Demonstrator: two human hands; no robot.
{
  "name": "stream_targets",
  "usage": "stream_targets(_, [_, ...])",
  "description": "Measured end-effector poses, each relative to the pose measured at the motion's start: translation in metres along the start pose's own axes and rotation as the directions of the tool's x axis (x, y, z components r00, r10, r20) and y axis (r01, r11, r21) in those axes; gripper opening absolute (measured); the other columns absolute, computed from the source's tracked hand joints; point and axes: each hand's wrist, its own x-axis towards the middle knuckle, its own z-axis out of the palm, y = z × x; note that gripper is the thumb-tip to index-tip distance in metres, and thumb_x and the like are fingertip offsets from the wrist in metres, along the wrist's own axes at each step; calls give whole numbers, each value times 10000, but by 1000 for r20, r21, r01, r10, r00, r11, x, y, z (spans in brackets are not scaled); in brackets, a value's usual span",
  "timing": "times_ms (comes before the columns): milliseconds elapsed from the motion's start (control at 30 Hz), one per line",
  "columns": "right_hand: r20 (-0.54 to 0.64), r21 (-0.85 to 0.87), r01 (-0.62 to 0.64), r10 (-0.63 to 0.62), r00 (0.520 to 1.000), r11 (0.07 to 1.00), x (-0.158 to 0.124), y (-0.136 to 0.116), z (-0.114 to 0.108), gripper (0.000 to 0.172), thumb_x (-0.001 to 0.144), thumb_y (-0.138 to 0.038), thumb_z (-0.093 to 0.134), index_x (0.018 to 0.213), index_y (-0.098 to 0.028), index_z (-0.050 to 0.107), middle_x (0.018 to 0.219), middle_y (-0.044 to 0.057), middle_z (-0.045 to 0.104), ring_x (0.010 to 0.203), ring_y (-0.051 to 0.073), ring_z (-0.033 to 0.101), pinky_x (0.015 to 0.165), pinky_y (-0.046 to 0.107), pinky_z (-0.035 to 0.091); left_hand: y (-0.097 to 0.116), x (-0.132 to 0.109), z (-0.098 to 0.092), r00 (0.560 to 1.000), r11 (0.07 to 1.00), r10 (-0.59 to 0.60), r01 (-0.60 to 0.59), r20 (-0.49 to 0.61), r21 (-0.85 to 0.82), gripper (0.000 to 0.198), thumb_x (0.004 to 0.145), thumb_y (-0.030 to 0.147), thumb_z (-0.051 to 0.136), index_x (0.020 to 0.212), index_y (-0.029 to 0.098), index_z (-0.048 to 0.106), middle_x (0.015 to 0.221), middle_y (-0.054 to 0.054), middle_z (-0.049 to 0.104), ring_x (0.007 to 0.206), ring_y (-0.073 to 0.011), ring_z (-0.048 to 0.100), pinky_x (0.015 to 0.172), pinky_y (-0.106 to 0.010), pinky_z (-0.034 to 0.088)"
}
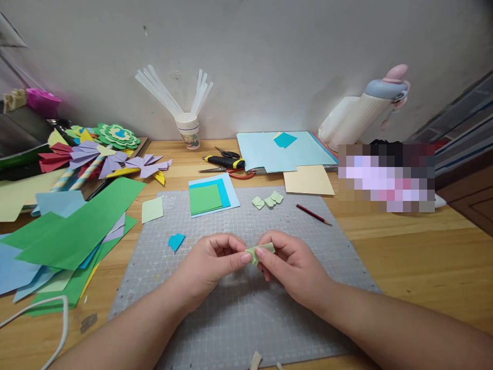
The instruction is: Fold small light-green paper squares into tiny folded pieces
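Observation:
Both hands pinch one small folded piece of pale green paper (266, 247) above the grey cutting mat (215, 329). My left hand (213, 262) grips its left end between thumb and fingers. On the right part, my right hand (290, 262) presses with the thumb, its fingers curled behind. Part of the paper is hidden by the fingertips. Beyond the hands lie small folded pale green pieces (272, 199). A blue paper scrap (176, 242) rests left of my left hand. Stacked green and blue paper squares (206, 199) sit at the mat's far edge, beside a pale green square (152, 210).
A pencil (314, 215) lies at the mat's right. Behind are a box cutter (223, 162), scissors (215, 169), light blue sheets (269, 151) and a paper cup (188, 131) with white strips. Coloured paper (77, 231) and paper flowers (115, 136) crowd the left; a bottle (362, 115) leans right.

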Motion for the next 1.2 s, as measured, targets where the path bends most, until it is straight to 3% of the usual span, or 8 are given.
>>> stream_targets(233, [-5,-123,42,-43,999,992,-1,4,0,238,891,-342,481,710,-191,512,613,-33,480,540,103,467,507,230,360,-1,1,-1,1000,1000,12,-12,-4,23,192,688,334,731,636,168,651,680,0,576,637,-113,474,621,-246,373])
stream_targets(867, [50,-78,55,-51,997,995,-1,2,0,243,900,-348,470,716,-192,499,626,-32,477,559,105,463,532,235,357,-1,-1,-2,999,997,31,-33,17,64,205,718,330,696,629,169,606,684,0,572,660,-124,493,637,-259,375])
stream_targets(1200, [68,-88,40,-34,997,995,2,-5,2,176,833,-232,503,674,-200,435,603,-51,380,556,102,350,506,227,287,6,0,5,998,995,45,-42,-32,91,195,683,271,683,576,155,569,651,8,530,625,-110,460,594,-247,353])
